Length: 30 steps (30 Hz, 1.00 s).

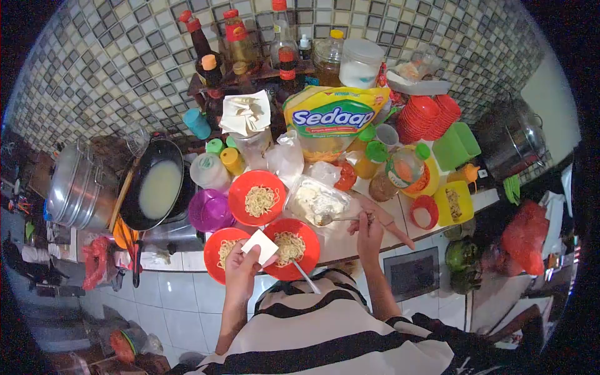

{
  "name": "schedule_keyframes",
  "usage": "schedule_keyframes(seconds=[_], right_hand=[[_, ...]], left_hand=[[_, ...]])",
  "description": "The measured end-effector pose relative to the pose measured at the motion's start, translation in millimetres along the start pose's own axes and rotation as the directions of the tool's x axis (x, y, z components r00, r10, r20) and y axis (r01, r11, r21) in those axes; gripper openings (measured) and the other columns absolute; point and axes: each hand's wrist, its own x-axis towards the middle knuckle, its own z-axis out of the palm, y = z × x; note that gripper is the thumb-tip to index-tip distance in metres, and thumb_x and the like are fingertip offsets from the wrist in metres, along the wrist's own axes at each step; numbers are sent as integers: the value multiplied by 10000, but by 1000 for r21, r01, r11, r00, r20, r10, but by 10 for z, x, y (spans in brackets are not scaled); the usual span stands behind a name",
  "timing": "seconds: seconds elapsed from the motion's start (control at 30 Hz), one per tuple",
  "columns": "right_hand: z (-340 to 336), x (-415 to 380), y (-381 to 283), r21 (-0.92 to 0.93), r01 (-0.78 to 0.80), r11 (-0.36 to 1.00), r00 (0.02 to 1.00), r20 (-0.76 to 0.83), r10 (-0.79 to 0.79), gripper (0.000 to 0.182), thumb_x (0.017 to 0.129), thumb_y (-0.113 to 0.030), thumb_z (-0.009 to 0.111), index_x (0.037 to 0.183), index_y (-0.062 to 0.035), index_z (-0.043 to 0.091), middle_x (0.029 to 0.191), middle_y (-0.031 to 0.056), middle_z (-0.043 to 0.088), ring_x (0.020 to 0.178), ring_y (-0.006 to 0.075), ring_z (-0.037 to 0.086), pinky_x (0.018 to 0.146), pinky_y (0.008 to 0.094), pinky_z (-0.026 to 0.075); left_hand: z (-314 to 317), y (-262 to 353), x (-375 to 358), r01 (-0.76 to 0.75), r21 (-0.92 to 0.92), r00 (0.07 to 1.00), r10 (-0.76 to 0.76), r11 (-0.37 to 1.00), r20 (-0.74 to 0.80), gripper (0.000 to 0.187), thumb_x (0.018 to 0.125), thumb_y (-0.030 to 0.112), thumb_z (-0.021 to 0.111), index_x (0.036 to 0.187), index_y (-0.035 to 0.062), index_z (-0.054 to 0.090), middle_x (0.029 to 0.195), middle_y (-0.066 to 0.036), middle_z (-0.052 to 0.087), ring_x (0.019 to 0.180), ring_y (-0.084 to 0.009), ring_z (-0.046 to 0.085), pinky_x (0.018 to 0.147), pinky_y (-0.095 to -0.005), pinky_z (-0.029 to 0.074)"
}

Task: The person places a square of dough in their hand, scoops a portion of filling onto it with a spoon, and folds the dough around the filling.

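"Quick, what've the hands got?"

"L hand pinches a white square, thumb on top, above the two red bowls by the counter's front edge. R hand grips a spoon, its tip in the clear tub."

"Where's the tub, exactly?"

"A bit back from the front edge, right beside the rear noodle bowl. Pale mix inside; can't tell what, it's blurry from here."

"So which step's this?"

"Scooping, I'd say, w/ the square held ready. Looks bare."

"And the next move calls for?"

"IMO a small, tidy scoop & a flat, steady square. Light grip, too: it's prob. thin, might tear."
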Motion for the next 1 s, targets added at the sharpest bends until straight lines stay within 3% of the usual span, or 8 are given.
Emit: schedule_keyframes(seconds=[0.27, 0.57, 0.77, 0.8, 0.87, 0.9, 0.93, 1.0], right_hand=[[106, -56, 71, 429, -167, 888, 962, -125, 242, 213, 906, -238, 431, 883, -27, 455, 677, 62, 526, 569, 132, 535, 534, 257, 453], [30, -47, 105, 738, -121, 664, 944, -121, 307, 150, 895, -204, 458, 922, -56, 465, 775, 39, 527, 654, 148, 551, 574, 270, 456], [-62, -79, -397, 776, -93, 623, 941, -135, 309, 155, 899, -204, 453, 903, -50, 469, 797, 35, 507, 612, 144, 530, 512, 268, 442], [-101, -104, -476, 775, -90, 625, 941, -139, 309, 155, 899, -204, 453, 903, -50, 469, 797, 35, 507, 612, 144, 530, 512, 268, 442], [-186, -152, -612, 668, -63, 741, 989, -56, 135, 133, 906, -180, 421, 887, -59, 472, 727, 40, 513, 586, 133, 519, 508, 236, 436], [-211, -181, -684, 667, -61, 743, 989, -60, 135, 133, 906, -180, 421, 887, -59, 472, 727, 40, 513, 586, 133, 519, 508, 236, 436], [-222, -211, -755, 585, -10, 811, 996, -64, 58, 143, 911, -174, 406, 881, -48, 465, 717, 41, 501, 575, 132, 516, 496, 239, 433], [-244, -260, -849, 497, 46, 866, 998, -57, -20, 154, 916, -169, 391, 876, -37, 459, 708, 42, 488, 563, 131, 513, 485, 242, 431]], left_hand=[[2, 113, 42, 92, -49, 996, -91, 995, 23, 266, 854, 33, 457, 1105, -55, 454, 986, -144, 574, 874, -212, 590, 817, -380, 493], [-82, -92, 147, 142, -49, 985, -136, 989, 108, 302, 838, -2, 456, 1133, -64, 447, 1042, -136, 551, 953, -206, 559, 844, -330, 476], [160, -316, 304, 259, -35, 955, -250, 965, 160, 247, 827, 2, 475, 1062, -75, 480, 997, -136, 566, 896, -184, 582, 792, -265, 499], [225, -379, 329, 249, -82, 959, -234, 965, 157, 254, 822, 0, 489, 1065, -75, 483, 928, -120, 584, 800, -163, 599, 730, -247, 509], [232, -428, 346, 248, -52, 947, -231, 967, 225, 258, 822, -4, 488, 1071, -71, 486, 898, -110, 588, 759, -151, 596, 705, -241, 507], [241, -442, 346, 241, -23, 932, -225, 970, 286, 261, 823, -8, 487, 1077, -68, 489, 869, -100, 592, 718, -140, 593, 679, -235, 505], [267, -448, 336, 242, -22, 931, -226, 970, 287, 261, 823, -8, 487, 1077, -68, 489, 869, -100, 592, 718, -140, 593, 679, -235, 505], [342, -440, 303, 193, 47, 929, -198, 980, 312, 338, 842, -17, 438, 1179, -41, 434, 1020, -108, 572, 906, -120, 560, 799, -232, 465]])
